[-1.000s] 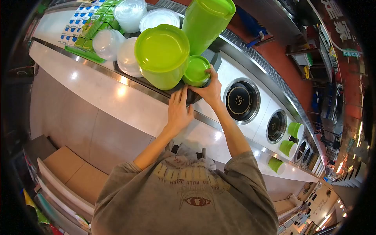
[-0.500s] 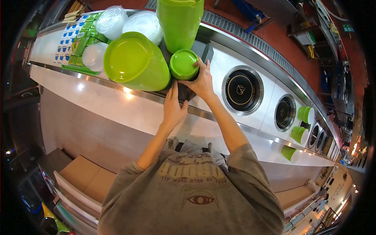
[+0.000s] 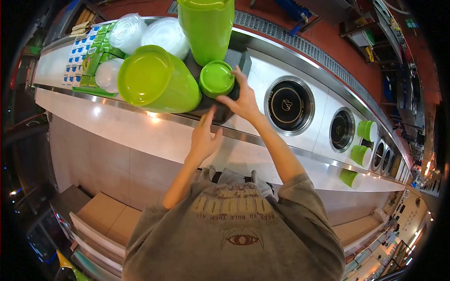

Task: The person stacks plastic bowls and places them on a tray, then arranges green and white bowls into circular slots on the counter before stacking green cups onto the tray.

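A short stack of small green bowls point(image 3: 217, 78) stands on a dark tray point(image 3: 219, 114) at the counter's front side. My right hand point(image 3: 244, 99) is beside this stack, thumb and fingers spread around its right side, fingertips right at the rim. Lower and to the left, my left hand point(image 3: 202, 140) is over the tray's front edge, empty, with its fingers stretched out and apart. Left of the bowls is a big stack of lime-green dishes point(image 3: 145, 77). Behind them rises a tall green stack point(image 3: 206, 33).
Clear plastic bowls point(image 3: 165, 38) and green-and-white packets point(image 3: 93, 56) sit at the counter's left. Round black cooktops point(image 3: 289, 106) are set into the white counter point(image 3: 323, 96) on the right, with small green-and-white containers point(image 3: 361, 154) farther along. A cushioned bench point(image 3: 105, 213) stands below.
My left hand has drawn back from the small stack toward me. My right hand's fingers have loosened and spread at the stack's side. The view has shifted slightly.
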`<state>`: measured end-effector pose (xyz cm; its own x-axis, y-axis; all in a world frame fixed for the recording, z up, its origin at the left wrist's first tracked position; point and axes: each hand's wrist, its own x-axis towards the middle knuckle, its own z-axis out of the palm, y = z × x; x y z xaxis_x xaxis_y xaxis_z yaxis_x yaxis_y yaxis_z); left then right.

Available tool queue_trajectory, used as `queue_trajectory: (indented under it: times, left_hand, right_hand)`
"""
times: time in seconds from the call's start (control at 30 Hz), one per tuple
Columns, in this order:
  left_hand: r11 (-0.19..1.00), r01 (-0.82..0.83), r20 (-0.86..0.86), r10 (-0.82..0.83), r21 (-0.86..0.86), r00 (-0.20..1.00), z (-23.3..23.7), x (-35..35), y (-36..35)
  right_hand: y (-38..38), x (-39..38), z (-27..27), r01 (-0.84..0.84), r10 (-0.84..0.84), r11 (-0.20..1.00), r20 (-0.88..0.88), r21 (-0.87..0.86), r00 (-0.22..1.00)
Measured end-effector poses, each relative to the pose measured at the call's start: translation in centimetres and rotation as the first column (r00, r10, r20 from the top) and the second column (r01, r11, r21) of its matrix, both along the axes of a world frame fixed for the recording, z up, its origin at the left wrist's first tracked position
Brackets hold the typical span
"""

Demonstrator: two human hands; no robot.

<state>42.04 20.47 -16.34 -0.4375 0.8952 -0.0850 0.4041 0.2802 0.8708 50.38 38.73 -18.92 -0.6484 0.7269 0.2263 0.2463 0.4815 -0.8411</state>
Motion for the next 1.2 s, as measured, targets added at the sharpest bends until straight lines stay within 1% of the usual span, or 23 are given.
queue_trajectory:
  times: [0.03, 0.07, 0.1, 0.17, 0.2, 0.23, 0.27, 0.3, 0.37, 0.4, 0.47, 0.57, 0.7, 0.77, 0.83, 0.9, 0.97, 1.0, 1.03, 1.1, 1.13, 1.17, 1.2]
  left_hand:
    - [0.995, 0.092, 0.051, -0.091, -0.026, 0.995, 1.1, -0.4, -0.6]
    - [0.989, 0.132, 0.076, -0.127, -0.065, 0.989, 2.0, -0.8, -1.0]
    - [0.989, 0.13, 0.077, -0.125, -0.068, 0.989, 1.7, -1.3, -1.5]
    - [0.956, 0.231, 0.113, -0.213, -0.18, 0.97, 0.9, -2.2, -2.4]
    - [0.955, 0.233, 0.109, -0.216, -0.181, 0.97, 0.7, -2.3, -2.5]
    - [0.951, 0.239, -0.084, -0.26, -0.198, 0.962, 0.7, -2.4, -2.5]
    - [0.946, 0.242, -0.274, -0.297, -0.215, 0.915, 0.5, -2.4, -2.5]
    - [0.945, 0.248, -0.278, -0.302, -0.213, 0.912, 0.2, -2.4, -2.6]
    - [0.921, 0.306, -0.375, -0.38, -0.242, 0.846, -0.3, -1.9, -3.0]
    - [0.92, 0.311, -0.377, -0.383, -0.24, 0.843, -0.2, -1.7, -3.0]
    - [0.91, 0.319, -0.432, -0.407, -0.263, 0.805, -0.2, -1.2, -3.1]
    - [0.921, 0.31, -0.455, -0.387, -0.238, 0.802, -0.5, -1.0, -3.0]
    - [0.918, 0.306, -0.46, -0.391, -0.25, 0.797, -0.6, -0.9, -2.9]
    - [0.92, 0.304, -0.453, -0.387, -0.247, 0.803, -1.0, -1.0, -3.1]
    - [0.92, 0.303, -0.449, -0.387, -0.249, 0.805, -1.0, -1.0, -3.1]
    - [0.916, 0.32, -0.444, -0.398, -0.242, 0.802, -1.1, -1.0, -3.1]
    - [0.927, 0.301, -0.457, -0.373, -0.224, 0.807, -1.6, -0.9, -3.2]
    - [0.919, 0.306, -0.443, -0.388, -0.246, 0.808, -1.6, -1.0, -3.2]
    - [0.905, 0.295, -0.462, -0.412, -0.305, 0.786, -1.7, -0.9, -3.1]
    - [0.883, 0.272, -0.472, -0.44, -0.383, 0.763, -1.4, -0.6, -2.9]
    - [0.899, 0.277, -0.469, -0.417, -0.34, 0.779, -1.3, -0.5, -2.9]
    - [0.895, 0.249, -0.495, -0.417, -0.371, 0.762, -0.9, -0.1, -2.8]
    - [0.925, 0.258, -0.502, -0.37, -0.28, 0.782, -1.4, -0.1, -3.0]
  right_hand:
    - [0.4, -0.3, 0.2, 0.024, -0.034, 0.996, -0.124, -0.083, 0.992]
    - [1.2, -0.5, 0.5, 0.075, -0.084, 0.995, -0.147, -0.068, 0.986]
    - [2.1, -1.5, 1.9, 0.073, -0.082, 0.995, -0.146, -0.072, 0.986]
    - [3.8, -3.9, 4.8, 0.144, -0.194, 0.959, -0.197, -0.245, 0.961]
    - [4.5, -5.0, 6.3, 0.146, -0.197, 0.959, -0.2, -0.245, 0.96]
    - [5.1, -6.0, 7.7, 0.082, -0.108, 0.984, -0.167, -0.156, 0.98]
    - [5.5, -6.9, 8.5, 0.015, -0.024, 0.998, -0.125, -0.069, 0.992]
    - [5.7, -7.7, 8.7, 0.021, -0.03, 0.998, -0.128, -0.066, 0.991]
    - [6.0, -9.0, 9.0, -0.032, 0.02, 0.984, -0.07, -0.176, 0.997]
    - [6.3, -9.2, 9.0, -0.027, 0.015, 0.984, -0.071, -0.173, 0.997]
    - [6.6, -9.4, 9.0, 0.007, 0.003, 0.984, 0.053, -0.178, 0.999]
    - [7.3, -9.5, 8.9, -0.006, 0.026, 0.974, 0.086, -0.225, 0.996]
    - [8.0, -9.8, 8.3, -0.053, 0.062, 0.982, 0.041, -0.182, 0.997]
    - [8.5, -10.2, 7.0, -0.098, 0.094, 0.976, -0.03, -0.196, 0.995]
    - [7.9, -10.1, 7.4, -0.073, 0.067, 0.977, -0.036, -0.198, 0.997]
    - [7.1, -9.4, 7.9, -0.029, 0.022, 0.981, -0.036, -0.192, 0.999]
    - [5.6, -7.8, 8.2, 0.068, -0.069, 0.967, 0.004, -0.244, 0.998]
    - [4.6, -6.8, 7.3, 0.129, -0.144, 0.97, -0.059, -0.207, 0.988]
    - [3.5, -5.0, 6.3, 0.17, -0.19, 0.978, -0.188, -0.117, 0.964]
    - [-0.1, 0.6, 7.9, 0.218, -0.284, 0.939, -0.242, -0.265, 0.928]
    - [-1.7, 3.6, 7.1, 0.214, -0.318, 0.921, -0.313, -0.324, 0.895]
    - [-3.2, 7.1, 6.4, 0.254, -0.35, 0.905, -0.259, -0.34, 0.9]
    - [-5.1, 10.8, 6.5, 0.309, -0.413, 0.859, -0.193, -0.409, 0.89]
